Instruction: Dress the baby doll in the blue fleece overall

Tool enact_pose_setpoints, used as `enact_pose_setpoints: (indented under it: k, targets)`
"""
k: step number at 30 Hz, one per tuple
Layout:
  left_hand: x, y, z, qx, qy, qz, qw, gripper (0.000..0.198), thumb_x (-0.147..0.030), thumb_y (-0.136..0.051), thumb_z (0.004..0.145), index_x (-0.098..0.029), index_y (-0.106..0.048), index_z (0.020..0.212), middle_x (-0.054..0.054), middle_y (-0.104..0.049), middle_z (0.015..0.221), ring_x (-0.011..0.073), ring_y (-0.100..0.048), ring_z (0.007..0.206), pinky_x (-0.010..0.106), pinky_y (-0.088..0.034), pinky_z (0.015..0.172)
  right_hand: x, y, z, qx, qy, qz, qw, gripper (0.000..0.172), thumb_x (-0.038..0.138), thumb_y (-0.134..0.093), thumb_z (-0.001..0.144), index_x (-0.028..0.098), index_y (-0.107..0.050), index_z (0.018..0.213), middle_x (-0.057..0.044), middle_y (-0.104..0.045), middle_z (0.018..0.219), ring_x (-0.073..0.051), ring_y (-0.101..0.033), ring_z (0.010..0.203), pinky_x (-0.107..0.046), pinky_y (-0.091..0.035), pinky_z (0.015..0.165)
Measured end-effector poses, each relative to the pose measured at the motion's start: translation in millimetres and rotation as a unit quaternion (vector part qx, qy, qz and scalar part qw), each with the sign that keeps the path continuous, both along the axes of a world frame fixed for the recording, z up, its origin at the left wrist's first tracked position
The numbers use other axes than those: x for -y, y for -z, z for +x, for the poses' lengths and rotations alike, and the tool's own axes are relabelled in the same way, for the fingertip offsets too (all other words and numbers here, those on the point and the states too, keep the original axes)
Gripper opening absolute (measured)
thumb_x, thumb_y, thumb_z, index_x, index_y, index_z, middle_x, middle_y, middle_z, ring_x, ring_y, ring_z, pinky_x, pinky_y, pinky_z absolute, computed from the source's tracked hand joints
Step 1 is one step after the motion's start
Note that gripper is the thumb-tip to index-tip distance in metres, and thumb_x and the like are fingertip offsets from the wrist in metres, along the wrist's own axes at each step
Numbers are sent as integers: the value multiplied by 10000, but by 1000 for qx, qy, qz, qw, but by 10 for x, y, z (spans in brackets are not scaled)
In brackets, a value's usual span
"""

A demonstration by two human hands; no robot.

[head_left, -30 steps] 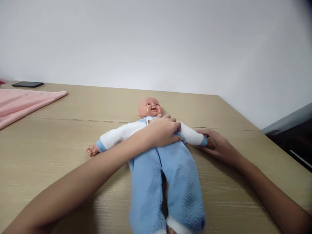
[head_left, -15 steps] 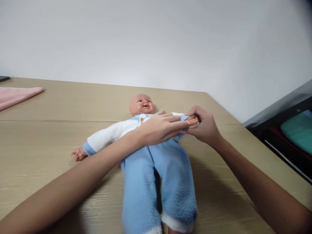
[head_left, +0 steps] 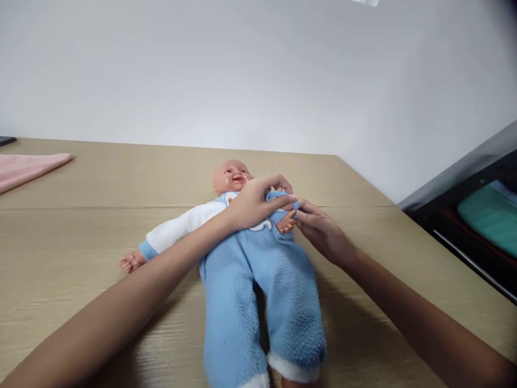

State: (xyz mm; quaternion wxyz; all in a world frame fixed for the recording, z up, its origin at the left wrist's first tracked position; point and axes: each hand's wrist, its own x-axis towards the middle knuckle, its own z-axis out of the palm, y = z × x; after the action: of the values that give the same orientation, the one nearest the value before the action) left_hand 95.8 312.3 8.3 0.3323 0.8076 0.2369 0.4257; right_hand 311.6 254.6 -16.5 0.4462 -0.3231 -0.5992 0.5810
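Observation:
On its back on the wooden table lies a baby doll point(head_left: 232, 177), head toward the wall, in a fleecy blue and white outfit point(head_left: 238, 285). My left hand point(head_left: 258, 202) reaches across the doll's chest, its thumb and fingers closed on the blue-edged sleeve point(head_left: 278, 195) at the right. From the right, my right hand point(head_left: 319, 226) pinches the same sleeve's cuff with its fingertips. The doll's small hand point(head_left: 286, 222) pokes out just below the cuff. The doll's other arm point(head_left: 177, 227) stretches out to the left, partly behind my left forearm.
A pink cloth point(head_left: 30, 170) lies at the table's left edge, with a dark flat object point(head_left: 7, 140) behind it. Beyond the table's right edge stands a black item with a teal patch point(head_left: 490, 215). A pale wall point(head_left: 202, 75) rises behind the table point(head_left: 92, 237).
The doll's arm at the right has come inward and bends over its belly. My right hand has moved left and lower with it; my left hand's fingers have curled onto the sleeve.

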Motion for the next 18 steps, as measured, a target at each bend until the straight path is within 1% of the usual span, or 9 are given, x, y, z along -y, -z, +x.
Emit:
enact_pose_setpoints:
  k: [2, 3, 5, 7, 9, 13, 15, 17, 18]
  targets:
    - [-6, 32, -10, -37, -39, 43, 998, 203, -386, -679, 1035, -189, -686, 986, 73, -752, 1008, 246, -687, 997, 384, -513, 937, 31, 61, -99, -98, 36, -100, 990, 199, 401, -702, 1001, 288, -770, 1150, -31, -752, 1061, -228, -711, 1005, -377, -597, 988]
    - [-5, 46, -16, -56, -55, 54, 995, 207, -383, -657, 1047, -192, -672, 970, 79, -747, 1015, 250, -681, 997, 393, -507, 943, 36, 97, -135, -124, 56, -135, 981, 197, 397, -711, 977, 277, -758, 1126, -36, -749, 1063, -225, -710, 988, -366, -609, 951]
    - [0, 68, -28, -94, -71, 45, 992, 204, -376, -630, 1059, -199, -648, 960, 82, -747, 1025, 249, -681, 985, 393, -507, 928, 25, 177, -180, -134, 99, -173, 971, 185, 391, -752, 922, 261, -724, 1052, -31, -745, 1015, -209, -709, 915, -341, -620, 872]
    - [7, 77, -36, -132, -70, 17, 989, 150, -337, -633, 1049, -202, -645, 984, 77, -757, 1038, 244, -692, 976, 377, -516, 896, -3, 259, -201, -121, 137, -176, 967, 207, 386, -799, 876, 257, -678, 981, 0, -724, 912, -178, -682, 799, -302, -601, 756]
    - [13, 76, -40, -158, -78, 0, 984, 103, -298, -645, 1030, -199, -650, 1001, 84, -759, 1051, 249, -698, 985, 376, -518, 891, -47, 333, -213, -109, 168, -162, 966, 264, 391, -838, 832, 258, -639, 943, 41, -682, 819, -144, -635, 699, -258, -548, 644]
    - [21, 58, -41, -188, -138, -3, 972, 140, -300, -672, 1023, -212, -614, 930, 87, -726, 1036, 258, -683, 1005, 382, -499, 921, -200, 435, -217, -87, 208, -142, 964, 348, 436, -872, 768, 258, -590, 869, 88, -596, 695, -110, -561, 592, -215, -459, 527]
    - [27, 45, -35, -203, -157, -13, 966, 167, -276, -662, 1026, -228, -581, 888, 54, -707, 944, 242, -673, 912, 365, -482, 839, -321, 469, -219, -67, 207, -141, 966, 347, 459, -861, 799, 245, -589, 835, 81, -590, 679, -109, -551, 573, -221, -463, 521]
    - [35, 33, -25, -209, -166, -26, 963, 197, -230, -646, 1022, -241, -545, 854, 18, -675, 832, 226, -646, 802, 351, -439, 745, -459, 495, -236, -35, 193, -141, 970, 333, 484, -815, 908, 212, -632, 848, 53, -633, 722, -117, -582, 595, -241, -513, 561]
    - [40, 28, -20, -211, -172, -31, 962, 215, -208, -641, 1018, -246, -527, 840, 6, -659, 795, 220, -633, 768, 345, -419, 717, -525, 504, -249, -16, 185, -136, 973, 332, 491, -779, 974, 188, -669, 892, 31, -670, 778, -127, -618, 634, -258, -551, 601]
